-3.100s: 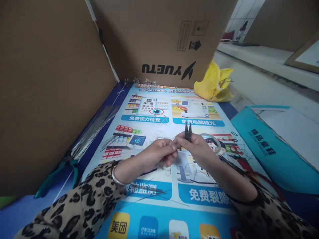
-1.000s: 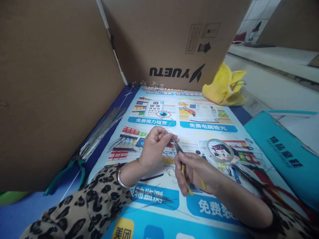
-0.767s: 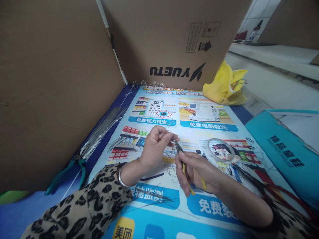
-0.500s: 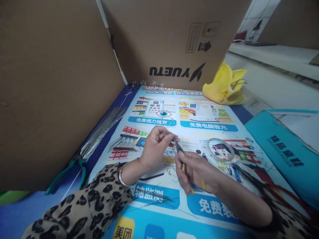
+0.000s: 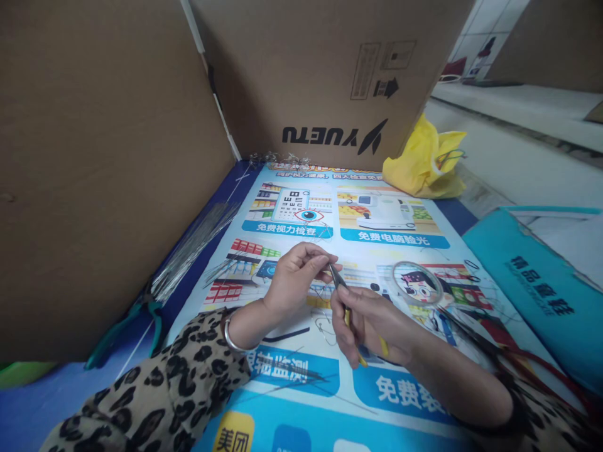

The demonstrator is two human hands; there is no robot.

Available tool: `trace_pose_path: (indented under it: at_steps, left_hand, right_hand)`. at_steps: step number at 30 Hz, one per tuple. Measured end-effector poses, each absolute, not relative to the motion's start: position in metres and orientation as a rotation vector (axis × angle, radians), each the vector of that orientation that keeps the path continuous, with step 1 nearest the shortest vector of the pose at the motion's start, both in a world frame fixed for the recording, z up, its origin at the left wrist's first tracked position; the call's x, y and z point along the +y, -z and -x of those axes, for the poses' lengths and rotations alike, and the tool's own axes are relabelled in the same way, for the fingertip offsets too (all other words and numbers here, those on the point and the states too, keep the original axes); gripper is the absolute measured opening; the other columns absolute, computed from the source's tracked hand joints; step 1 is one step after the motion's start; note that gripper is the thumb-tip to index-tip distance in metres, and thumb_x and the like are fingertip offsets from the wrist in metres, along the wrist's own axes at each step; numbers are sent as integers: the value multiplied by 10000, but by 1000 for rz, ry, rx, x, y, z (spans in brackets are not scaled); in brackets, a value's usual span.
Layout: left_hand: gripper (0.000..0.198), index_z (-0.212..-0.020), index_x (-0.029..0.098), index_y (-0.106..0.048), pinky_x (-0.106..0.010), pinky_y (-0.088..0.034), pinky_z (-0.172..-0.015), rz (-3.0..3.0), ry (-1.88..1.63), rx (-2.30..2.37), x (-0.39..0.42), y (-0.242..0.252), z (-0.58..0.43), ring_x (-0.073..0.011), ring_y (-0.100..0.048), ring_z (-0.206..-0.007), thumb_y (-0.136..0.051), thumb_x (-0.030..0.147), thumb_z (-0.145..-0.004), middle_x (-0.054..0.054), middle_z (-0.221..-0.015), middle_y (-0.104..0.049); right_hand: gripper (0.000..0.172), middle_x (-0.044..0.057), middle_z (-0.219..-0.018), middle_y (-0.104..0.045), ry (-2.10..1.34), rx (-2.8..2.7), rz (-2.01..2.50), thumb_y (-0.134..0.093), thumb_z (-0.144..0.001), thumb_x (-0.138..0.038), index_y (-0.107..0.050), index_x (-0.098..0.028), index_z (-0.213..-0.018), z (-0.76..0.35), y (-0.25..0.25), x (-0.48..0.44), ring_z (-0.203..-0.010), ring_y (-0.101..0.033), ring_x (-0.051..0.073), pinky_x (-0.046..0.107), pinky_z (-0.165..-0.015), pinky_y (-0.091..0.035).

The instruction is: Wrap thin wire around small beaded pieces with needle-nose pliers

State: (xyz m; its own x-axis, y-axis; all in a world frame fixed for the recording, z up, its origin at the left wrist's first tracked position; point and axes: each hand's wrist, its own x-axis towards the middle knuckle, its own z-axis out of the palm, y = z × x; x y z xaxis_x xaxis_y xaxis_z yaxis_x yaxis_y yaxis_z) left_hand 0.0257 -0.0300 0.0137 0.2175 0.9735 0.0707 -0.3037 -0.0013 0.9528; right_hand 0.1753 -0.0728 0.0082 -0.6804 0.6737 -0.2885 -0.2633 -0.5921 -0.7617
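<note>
My left hand (image 5: 294, 278) is closed in a pinch on a thin wire piece, fingertips at the middle of the printed poster (image 5: 377, 226). My right hand (image 5: 372, 326) is wrapped round small pliers with yellow handles (image 5: 347, 317). The pliers' dark tips (image 5: 334, 276) meet the wire right at my left fingertips. A silver bangle sits on my left wrist. Both sleeves are leopard print. Bent wire pieces (image 5: 325, 326) lie on the poster below my hands.
Cardboard boxes (image 5: 320, 75) wall the left and back. A bundle of straight wires (image 5: 193, 245) and teal-handled pliers (image 5: 117, 333) lie at left. A clear tape roll (image 5: 417, 282), a yellow bag (image 5: 424, 166), red-handled tools (image 5: 499, 351) and a teal board (image 5: 532, 289) are at right.
Three seconds ago both hands held the dark pliers upright together. Since then my right hand has dropped lower with the tips pointed at my left fingers; over the last second almost nothing has moved.
</note>
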Motion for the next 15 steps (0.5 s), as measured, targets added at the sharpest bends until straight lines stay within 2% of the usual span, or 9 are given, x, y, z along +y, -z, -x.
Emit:
trace_pose_path:
  at_steps: [8,15]
  left_hand:
    - [131,-813,156,-561,-260,-520,-623,-1125,-1189,794,-30,-14,-25,-138,-657,-700,-605,278,-795,-45,-846,-688]
    - [139,-784,150,-531,-238,-513,-584,-1087,-1200,809,-33,-19,-27,-151,-671,-704,-612,263,-784,-39,-807,-676]
  right_hand:
    - [342,-36,-468,-535,-2295,-928,755,-403,-882,-494,-477,-184,-757,-176,-7,-74,-369,-558,144,210,-347,-364]
    - [346,-63,-455,-473,-2160,-1003,762,-433,-876,-483,-461,-181,-710,-170,-3,-77,-331,-497,101,197,-336,-345]
